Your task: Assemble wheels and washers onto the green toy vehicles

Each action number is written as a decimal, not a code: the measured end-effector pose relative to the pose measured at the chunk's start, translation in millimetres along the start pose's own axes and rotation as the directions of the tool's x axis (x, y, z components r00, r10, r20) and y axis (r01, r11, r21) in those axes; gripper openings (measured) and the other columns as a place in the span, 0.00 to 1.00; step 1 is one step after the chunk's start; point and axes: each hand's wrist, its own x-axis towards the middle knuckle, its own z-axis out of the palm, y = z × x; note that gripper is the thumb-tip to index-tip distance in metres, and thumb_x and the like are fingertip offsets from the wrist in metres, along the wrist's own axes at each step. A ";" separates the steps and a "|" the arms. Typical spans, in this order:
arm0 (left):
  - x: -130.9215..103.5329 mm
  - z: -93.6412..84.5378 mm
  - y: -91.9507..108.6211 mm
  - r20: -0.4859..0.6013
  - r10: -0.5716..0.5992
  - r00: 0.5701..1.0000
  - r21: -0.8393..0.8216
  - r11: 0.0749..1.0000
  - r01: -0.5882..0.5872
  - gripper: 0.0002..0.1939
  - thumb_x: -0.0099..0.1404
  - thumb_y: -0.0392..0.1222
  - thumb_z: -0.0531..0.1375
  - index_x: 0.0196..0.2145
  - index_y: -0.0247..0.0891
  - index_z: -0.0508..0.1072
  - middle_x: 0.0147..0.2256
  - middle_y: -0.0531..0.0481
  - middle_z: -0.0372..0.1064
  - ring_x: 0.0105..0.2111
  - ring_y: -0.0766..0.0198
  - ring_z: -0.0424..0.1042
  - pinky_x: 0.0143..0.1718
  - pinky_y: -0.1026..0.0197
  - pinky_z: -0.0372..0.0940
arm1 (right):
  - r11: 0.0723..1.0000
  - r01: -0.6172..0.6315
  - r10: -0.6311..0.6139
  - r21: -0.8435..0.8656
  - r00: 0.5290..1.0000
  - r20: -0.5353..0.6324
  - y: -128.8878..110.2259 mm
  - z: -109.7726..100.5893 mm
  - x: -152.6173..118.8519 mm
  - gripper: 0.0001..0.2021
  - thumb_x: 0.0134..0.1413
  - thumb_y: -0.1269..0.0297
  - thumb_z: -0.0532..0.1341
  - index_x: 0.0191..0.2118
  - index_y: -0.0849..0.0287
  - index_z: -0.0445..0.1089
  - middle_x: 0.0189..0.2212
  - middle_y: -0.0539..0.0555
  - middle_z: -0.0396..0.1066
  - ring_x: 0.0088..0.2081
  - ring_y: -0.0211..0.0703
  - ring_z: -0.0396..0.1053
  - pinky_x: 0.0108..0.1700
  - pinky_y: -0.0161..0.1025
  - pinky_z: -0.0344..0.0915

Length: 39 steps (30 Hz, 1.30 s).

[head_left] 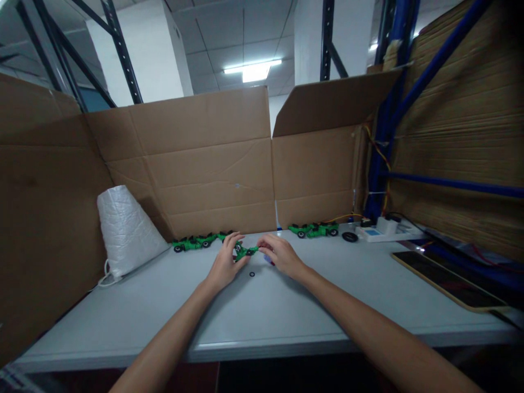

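My left hand (225,263) is closed around a green toy car (244,251), with thumb and fingers on either side of it. At the car's right end, the fingertips of my right hand (283,255) are pinched together; what they grip there is mostly hidden, though they appear to touch the car's narrow tip. Under the right fingers shows a small blue and red object (268,260), too small to name. A small black ring (252,274) lies on the table just in front of the hands.
Green toy cars (194,242) stand in a row at back left, others (314,230) at back right. A black ring (350,237) lies near a white power strip (382,231). A silvery bag (129,232) stands left; a dark panel (448,279) lies right. Cardboard (204,164) walls the table (262,327).
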 end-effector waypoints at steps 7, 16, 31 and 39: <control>1.9 -1.8 7.8 0.001 0.059 0.998 0.005 0.998 -0.059 0.14 0.70 0.44 0.62 0.52 0.44 0.71 0.63 0.42 0.57 0.53 0.55 0.72 0.42 0.56 0.77 | 0.985 -0.079 0.089 0.154 0.994 -0.058 -0.2 1.4 5.3 0.02 0.63 0.68 0.61 0.37 0.56 0.71 0.37 0.51 0.68 0.39 0.42 0.67 0.43 0.38 0.62; 3.4 -4.4 12.1 0.016 0.046 0.999 0.049 0.998 -0.047 0.11 0.71 0.45 0.62 0.50 0.44 0.72 0.64 0.43 0.57 0.44 0.60 0.76 0.39 0.57 0.76 | 0.837 -0.219 0.236 0.502 0.971 0.032 9.9 17.5 7.0 0.08 0.62 0.58 0.64 0.39 0.56 0.68 0.30 0.47 0.67 0.32 0.39 0.69 0.36 0.36 0.65; 4.9 -5.3 16.7 -0.020 0.078 0.997 0.009 0.997 -0.078 0.11 0.70 0.46 0.62 0.49 0.43 0.74 0.65 0.42 0.57 0.46 0.58 0.76 0.36 0.58 0.78 | 0.581 -0.370 0.405 0.725 0.904 0.137 -5.4 11.8 5.9 0.25 0.48 0.41 0.71 0.36 0.57 0.68 0.32 0.50 0.71 0.33 0.42 0.74 0.38 0.42 0.74; 4.1 -1.1 14.6 -0.031 -0.020 0.999 -0.176 0.984 0.014 0.15 0.68 0.50 0.64 0.48 0.40 0.74 0.63 0.39 0.60 0.33 0.66 0.75 0.31 0.59 0.78 | 0.869 -0.286 0.279 0.405 0.957 0.076 -7.0 9.1 5.8 0.15 0.68 0.47 0.56 0.41 0.54 0.67 0.25 0.45 0.66 0.24 0.36 0.65 0.27 0.32 0.60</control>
